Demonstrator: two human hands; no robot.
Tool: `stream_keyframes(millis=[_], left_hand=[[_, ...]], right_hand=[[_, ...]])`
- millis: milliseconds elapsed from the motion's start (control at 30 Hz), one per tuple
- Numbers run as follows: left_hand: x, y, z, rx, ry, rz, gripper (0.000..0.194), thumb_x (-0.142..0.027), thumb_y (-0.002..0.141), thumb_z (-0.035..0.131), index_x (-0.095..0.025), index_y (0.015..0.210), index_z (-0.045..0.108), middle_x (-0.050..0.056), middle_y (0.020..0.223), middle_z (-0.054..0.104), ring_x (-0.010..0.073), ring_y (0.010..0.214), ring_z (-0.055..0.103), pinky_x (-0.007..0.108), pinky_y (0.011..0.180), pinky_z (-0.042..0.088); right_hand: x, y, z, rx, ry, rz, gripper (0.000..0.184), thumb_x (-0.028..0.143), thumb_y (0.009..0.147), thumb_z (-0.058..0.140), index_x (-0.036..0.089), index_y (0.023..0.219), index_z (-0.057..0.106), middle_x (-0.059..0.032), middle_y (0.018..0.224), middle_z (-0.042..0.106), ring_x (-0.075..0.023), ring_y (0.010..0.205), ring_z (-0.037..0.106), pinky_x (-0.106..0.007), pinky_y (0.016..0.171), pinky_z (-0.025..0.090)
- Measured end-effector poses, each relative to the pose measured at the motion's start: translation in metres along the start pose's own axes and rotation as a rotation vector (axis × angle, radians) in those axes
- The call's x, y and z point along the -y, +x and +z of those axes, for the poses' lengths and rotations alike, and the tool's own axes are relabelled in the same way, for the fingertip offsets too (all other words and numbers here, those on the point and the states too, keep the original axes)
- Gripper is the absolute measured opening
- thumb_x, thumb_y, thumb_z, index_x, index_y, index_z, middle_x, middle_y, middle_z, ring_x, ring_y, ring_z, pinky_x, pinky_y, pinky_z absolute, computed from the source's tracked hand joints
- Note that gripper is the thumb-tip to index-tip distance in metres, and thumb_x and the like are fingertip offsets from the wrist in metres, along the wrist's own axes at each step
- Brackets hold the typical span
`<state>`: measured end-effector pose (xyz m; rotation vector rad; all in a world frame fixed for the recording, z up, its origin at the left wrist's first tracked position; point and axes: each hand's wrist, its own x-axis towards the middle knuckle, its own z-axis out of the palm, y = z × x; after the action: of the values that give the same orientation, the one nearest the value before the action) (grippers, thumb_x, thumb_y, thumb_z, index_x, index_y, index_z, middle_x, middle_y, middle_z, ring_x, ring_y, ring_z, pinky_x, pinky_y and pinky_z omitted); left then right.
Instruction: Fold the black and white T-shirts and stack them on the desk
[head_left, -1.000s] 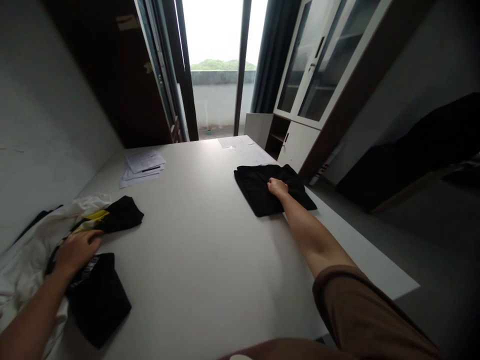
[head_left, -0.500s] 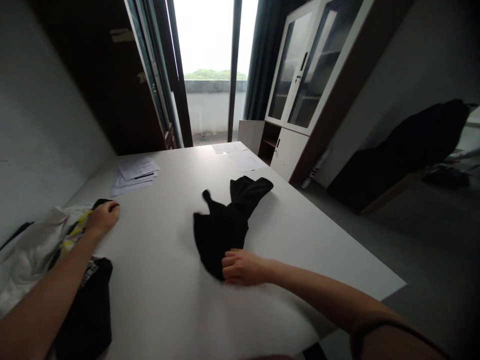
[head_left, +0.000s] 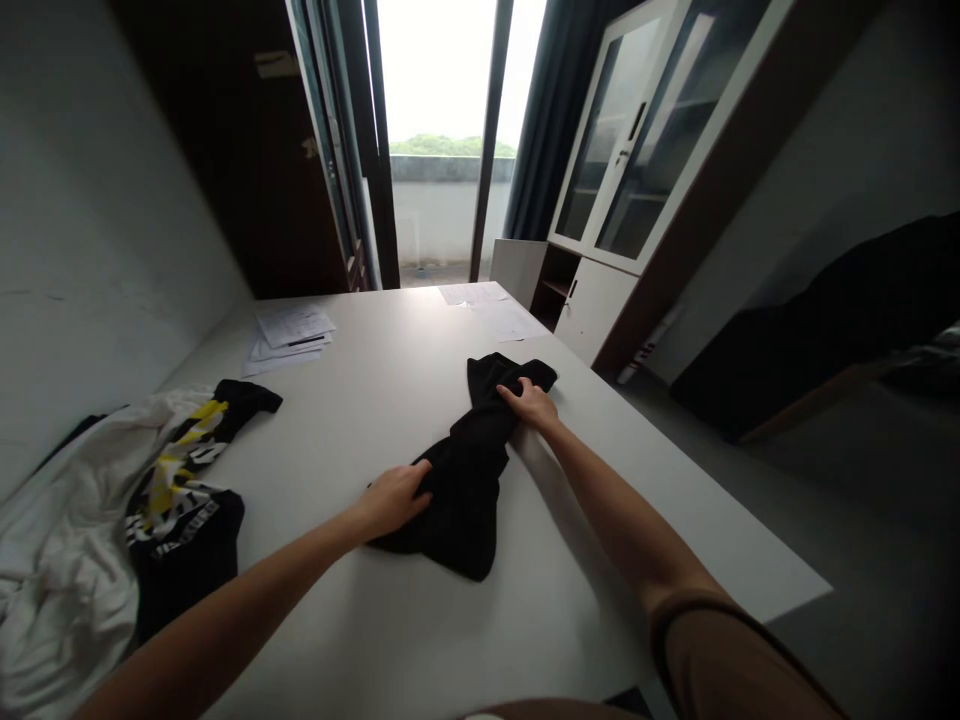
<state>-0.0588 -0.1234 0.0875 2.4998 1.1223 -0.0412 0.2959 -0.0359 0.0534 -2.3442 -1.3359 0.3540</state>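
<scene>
A black garment (head_left: pixel 469 485) lies loosely bunched on the white table (head_left: pixel 337 630) in front of me, its kind unclear. On its near left part rests my left hand (head_left: pixel 394 498), thumb and forefinger apart against the cloth. Farther away, my right hand (head_left: pixel 531 403) touches the garment's narrower far end, thumb and forefinger spread over the fabric. The remaining fingers of both hands are partly hidden. To the left is a black garment with yellow and white print (head_left: pixel 184 475), beside a crumpled white cloth (head_left: pixel 67 570).
Stacked papers (head_left: pixel 292 335) with a dark pen lie at the table's far left. More sheets (head_left: pixel 499 315) lie at its far right edge. Behind stands a white cabinet (head_left: pixel 600 310) with a lower door ajar. A wall borders the left side.
My left hand has left the printed garment and moved right onto the black garment. My right hand has gone from its near edge to its far end. The cloth lies flatter.
</scene>
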Motion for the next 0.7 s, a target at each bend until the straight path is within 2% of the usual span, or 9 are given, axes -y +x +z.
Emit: stream_keyframes(millis=[67, 167, 233, 300, 367, 433, 533, 633, 700], left_hand=[[-0.019, -0.035, -0.01, 0.11, -0.004, 0.039, 0.028, -0.036, 0.095, 0.054, -0.023, 0.12, 0.057, 0.009, 0.105, 0.074, 0.0291, 0.098, 0.071, 0.036, 0.079, 0.052], [-0.04, -0.091, -0.027, 0.258, 0.048, 0.125, 0.022, -0.036, 0.096, 0.051, -0.024, 0.112, 0.061, 0.008, 0.099, 0.074, 0.0291, 0.09, 0.072, 0.036, 0.075, 0.051], [-0.041, -0.114, -0.042, 0.301, 0.072, 0.117, 0.017, -0.035, 0.096, 0.051, -0.026, 0.104, 0.063, 0.006, 0.097, 0.074, 0.0282, 0.089, 0.072, 0.036, 0.076, 0.051], [-0.033, -0.119, -0.056, 0.261, 0.1, 0.041, 0.02, -0.038, 0.099, 0.049, -0.027, 0.103, 0.064, 0.006, 0.1, 0.073, 0.0279, 0.092, 0.071, 0.038, 0.078, 0.051], [-0.026, -0.11, -0.065, 0.12, 0.18, -0.068, 0.024, -0.042, 0.1, 0.049, -0.027, 0.109, 0.065, 0.009, 0.103, 0.072, 0.0289, 0.094, 0.07, 0.042, 0.084, 0.05], [-0.026, -0.093, -0.066, -0.097, 0.304, -0.108, 0.026, -0.042, 0.099, 0.053, -0.025, 0.115, 0.066, 0.011, 0.106, 0.071, 0.0305, 0.1, 0.067, 0.049, 0.096, 0.046], [-0.04, -0.055, -0.049, -0.332, 0.405, 0.119, 0.023, -0.039, 0.099, 0.057, -0.021, 0.11, 0.067, 0.011, 0.104, 0.069, 0.029, 0.105, 0.062, 0.054, 0.111, 0.034], [-0.056, -0.003, -0.019, -0.222, 0.369, 0.504, 0.031, -0.046, 0.098, 0.058, -0.019, 0.11, 0.068, 0.009, 0.107, 0.067, 0.025, 0.102, 0.061, 0.044, 0.099, 0.043], [-0.062, 0.031, 0.002, -0.181, 0.383, 0.55, 0.034, -0.049, 0.096, 0.061, -0.018, 0.107, 0.07, 0.011, 0.112, 0.066, 0.0268, 0.105, 0.06, 0.043, 0.093, 0.044]], right_hand=[[0.001, 0.017, 0.006, 0.015, -0.109, 0.004, 0.08, 0.076, 0.084, 0.058, 0.019, 0.14, 0.054, -0.0227, 0.135, 0.054, -0.0404, 0.122, 0.058, -0.048, 0.098, 0.047], [0.004, 0.034, 0.018, 0.02, -0.154, -0.006, 0.053, 0.053, 0.086, 0.066, 0.017, 0.124, 0.062, -0.022, 0.129, 0.054, -0.0385, 0.115, 0.06, -0.048, 0.096, 0.048], [0.005, 0.041, 0.026, 0.0, -0.058, -0.005, 0.033, 0.036, 0.085, 0.064, 0.017, 0.111, 0.064, -0.0185, 0.119, 0.058, -0.0337, 0.106, 0.063, -0.046, 0.095, 0.048], [0.01, 0.044, 0.034, -0.095, 0.151, 0.004, 0.021, 0.027, 0.082, 0.061, 0.019, 0.101, 0.063, -0.0137, 0.109, 0.061, -0.0291, 0.101, 0.062, -0.043, 0.096, 0.048], [0.022, 0.042, 0.047, -0.217, 0.496, 0.041, 0.016, 0.024, 0.078, 0.061, 0.02, 0.093, 0.061, -0.0089, 0.1, 0.062, -0.0254, 0.1, 0.061, -0.039, 0.098, 0.047], [0.042, 0.034, 0.064, -0.264, 0.828, 0.092, 0.014, 0.025, 0.077, 0.06, 0.021, 0.09, 0.059, -0.0048, 0.094, 0.062, -0.0221, 0.096, 0.06, -0.035, 0.095, 0.05], [0.081, 0.015, 0.094, -0.174, 1.079, 0.132, 0.014, 0.03, 0.08, 0.055, 0.022, 0.092, 0.057, -0.0007, 0.085, 0.063, -0.0186, 0.085, 0.062, -0.03, 0.08, 0.055], [0.108, -0.005, 0.114, -0.036, 1.288, 0.119, 0.018, 0.031, 0.08, 0.057, 0.022, 0.095, 0.061, -0.0005, 0.082, 0.066, -0.0179, 0.078, 0.064, -0.028, 0.071, 0.056], [0.111, -0.01, 0.118, 0.02, 1.357, 0.098, 0.019, 0.03, 0.077, 0.062, 0.02, 0.094, 0.065, -0.0011, 0.08, 0.067, -0.0182, 0.077, 0.064, -0.028, 0.068, 0.056]])
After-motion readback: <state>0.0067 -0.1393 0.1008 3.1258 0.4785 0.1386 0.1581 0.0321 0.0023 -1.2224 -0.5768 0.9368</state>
